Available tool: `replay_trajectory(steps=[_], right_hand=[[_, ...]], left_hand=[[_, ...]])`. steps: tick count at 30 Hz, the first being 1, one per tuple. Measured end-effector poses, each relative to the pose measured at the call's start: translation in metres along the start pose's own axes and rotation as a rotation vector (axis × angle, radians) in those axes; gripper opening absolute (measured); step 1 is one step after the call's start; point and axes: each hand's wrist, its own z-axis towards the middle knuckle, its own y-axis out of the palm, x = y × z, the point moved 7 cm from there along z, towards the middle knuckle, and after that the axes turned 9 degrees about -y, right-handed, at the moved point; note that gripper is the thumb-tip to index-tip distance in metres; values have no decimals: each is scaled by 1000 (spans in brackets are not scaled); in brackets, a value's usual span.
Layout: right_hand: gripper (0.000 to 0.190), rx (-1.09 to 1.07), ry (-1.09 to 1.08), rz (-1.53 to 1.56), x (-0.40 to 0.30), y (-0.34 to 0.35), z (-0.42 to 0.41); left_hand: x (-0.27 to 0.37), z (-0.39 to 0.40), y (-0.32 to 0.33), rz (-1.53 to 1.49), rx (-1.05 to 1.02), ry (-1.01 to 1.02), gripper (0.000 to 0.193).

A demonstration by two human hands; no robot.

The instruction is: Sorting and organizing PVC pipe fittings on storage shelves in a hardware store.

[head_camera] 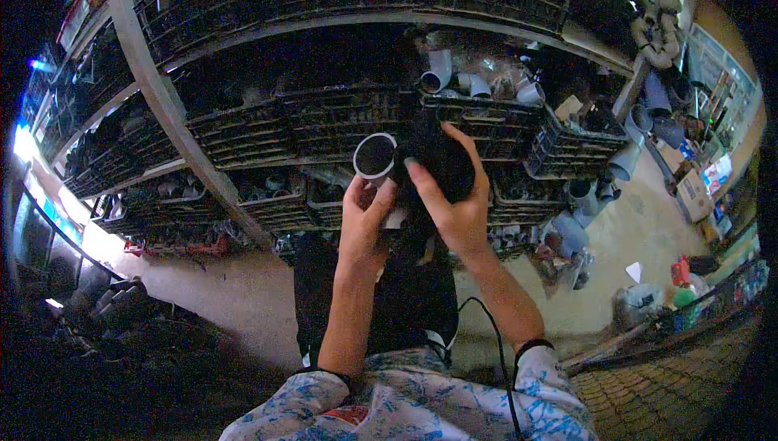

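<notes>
A light plastic pipe fitting (pixel 375 155), its round mouth facing me, is gripped from below by my left hand (pixel 366 210). Just to its right, my right hand (pixel 453 201) curves its thumb and fingers around a dark rounded object (pixel 447 164), whose kind and outline are lost in the shadow. The two objects are close together; whether they touch I cannot tell. Beyond my hands, dark baskets line a shelf rack, and grey pipe elbows (pixel 439 70) lie in the upper one.
A metal upright (pixel 158 94) slants across the rack at the left. Large grey pipe fittings (pixel 626 158) are piled at the right, near a cardboard box (pixel 694 195). A black cable (pixel 501 350) hangs beside my right forearm. Dark clutter fills the lower left.
</notes>
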Motion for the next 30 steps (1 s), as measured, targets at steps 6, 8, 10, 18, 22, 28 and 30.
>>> replay_trajectory(steps=[6,8,10,18,22,28,30], right_hand=[[46,-275,-465,-408,-40,21,14],[55,-422,-504,-427,-39,31,6],[54,-458,-530,-398,-35,31,10],[41,-271,-362,-279,-19,32,27],[42,-411,-393,-263,-31,40,11],[39,-218,-313,-303,-19,30,19],[41,-272,-364,-336,-17,30,7]], left_hand=[[-10,-5,13,-219,-194,6,57],[-13,-7,9,-256,-175,17,57],[-19,-2,4,-302,-142,-37,59],[-9,7,-6,-63,-139,56,80],[-3,5,-20,-199,-74,77,73],[-2,7,-16,-144,1,58,56],[-4,-2,-15,-133,23,-9,49]])
